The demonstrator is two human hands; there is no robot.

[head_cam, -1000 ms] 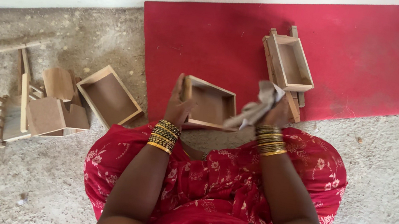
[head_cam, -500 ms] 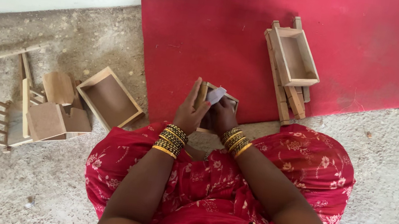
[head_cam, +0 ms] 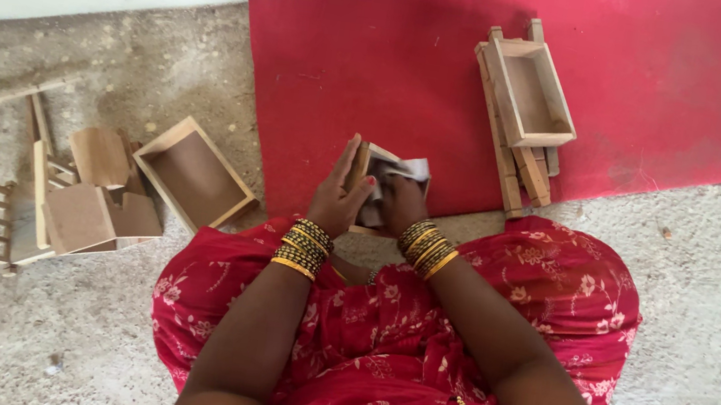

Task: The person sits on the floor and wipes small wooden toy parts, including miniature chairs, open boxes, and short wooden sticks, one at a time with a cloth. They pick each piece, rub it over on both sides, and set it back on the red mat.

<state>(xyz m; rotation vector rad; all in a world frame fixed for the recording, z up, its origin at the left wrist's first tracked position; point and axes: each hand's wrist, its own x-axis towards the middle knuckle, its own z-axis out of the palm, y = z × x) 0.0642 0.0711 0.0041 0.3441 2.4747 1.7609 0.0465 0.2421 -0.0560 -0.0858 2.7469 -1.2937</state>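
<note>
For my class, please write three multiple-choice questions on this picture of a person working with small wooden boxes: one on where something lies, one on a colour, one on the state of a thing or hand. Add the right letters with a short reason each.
1. Where does the open wooden box nearest the person's left side lie?
A. on the red mat
B. on the grey floor
C. on the person's lap

2. What colour is the mat?
A. blue
B. green
C. red

3. What is the left hand doing?
A. resting flat on the floor
B. holding the small wooden box up on its edge
C. lifting the wooden chair frame

Answers:
1 B, it sits on the bare grey floor, left of the mat's edge.
2 C, the mat is plainly red.
3 B, the left hand steadies the tilted box while the right hand presses a pale cloth into it.
</note>
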